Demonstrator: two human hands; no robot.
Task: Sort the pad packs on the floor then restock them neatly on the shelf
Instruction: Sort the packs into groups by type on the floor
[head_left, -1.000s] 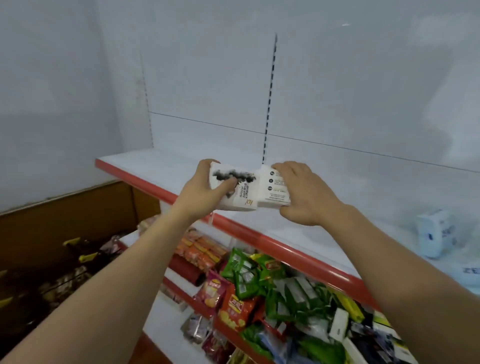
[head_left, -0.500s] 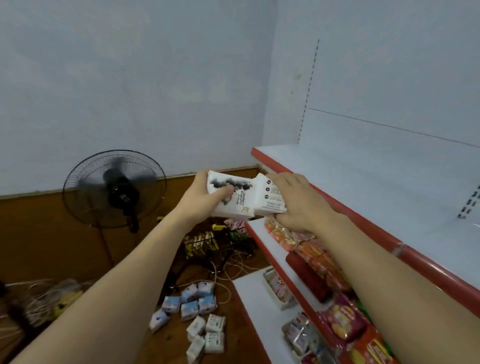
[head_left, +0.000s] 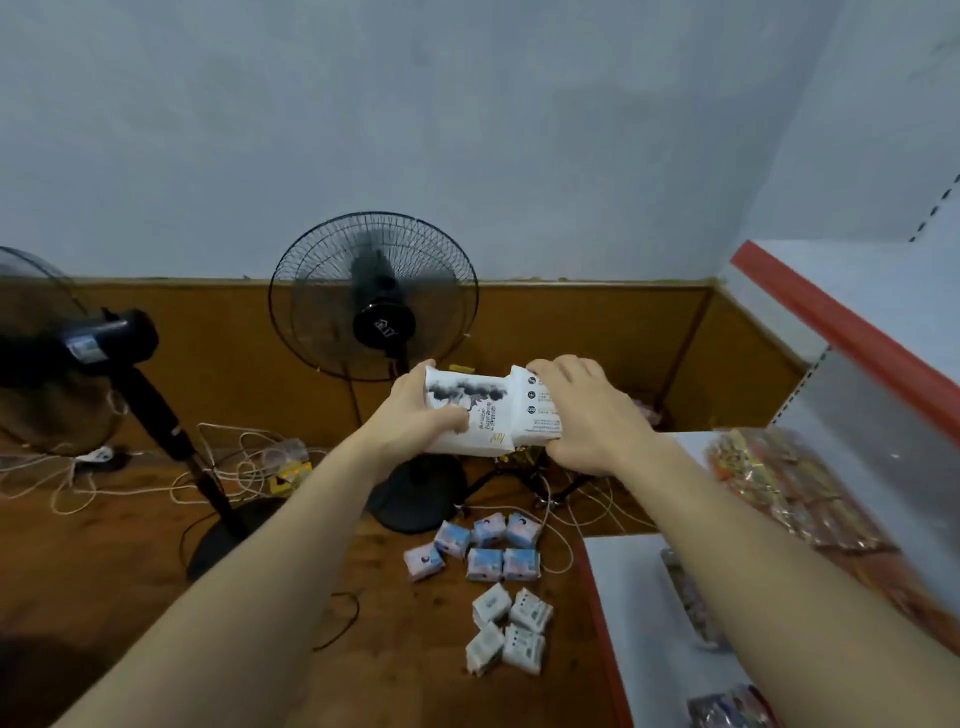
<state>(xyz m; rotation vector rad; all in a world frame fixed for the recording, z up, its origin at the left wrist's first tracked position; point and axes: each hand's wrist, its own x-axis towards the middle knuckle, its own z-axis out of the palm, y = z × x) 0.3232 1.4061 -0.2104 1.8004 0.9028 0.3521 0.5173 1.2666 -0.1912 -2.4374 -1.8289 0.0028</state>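
Soft white plastic-wrapped pad packs (head_left: 491, 413): light, squashy; your left hand (head_left: 410, 415) and right hand (head_left: 582, 415) fingers clamp their ends, above the floor stock.

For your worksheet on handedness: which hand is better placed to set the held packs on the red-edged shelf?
Right hand: it grips the white packs on the side nearer the shelf; the left hand is farther.

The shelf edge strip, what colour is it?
Red, on the shelf edge strip, best seen in the head view.
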